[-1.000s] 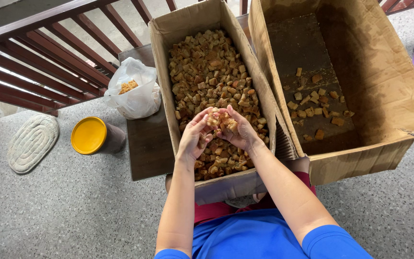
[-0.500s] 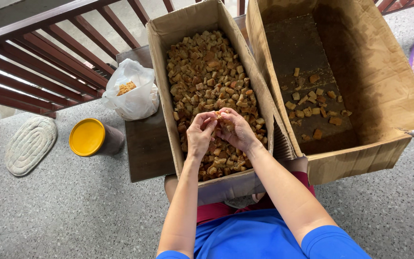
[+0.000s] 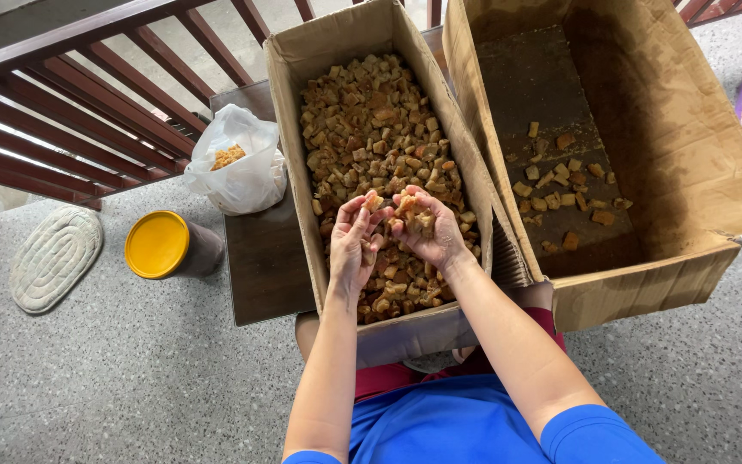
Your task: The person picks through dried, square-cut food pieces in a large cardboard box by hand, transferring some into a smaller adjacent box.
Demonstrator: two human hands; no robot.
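Both hands, left and right, grip cupped around fried cubes; white bag, yellow-lidded jar alongside.

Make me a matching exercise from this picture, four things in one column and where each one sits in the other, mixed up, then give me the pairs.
Things:
1. narrow cardboard box heaped with brown crispy chunks
2. wide cardboard box with few chunks
3. white plastic bag
4. round yellow lid on a dark container

Places:
A. on the speckled floor, beside the oval mat
B. far right, mostly bare inside
C. under both hands, left hand and right hand
D. on the dark wooden table, left of the full box

Pairs: 1-C, 2-B, 3-D, 4-A
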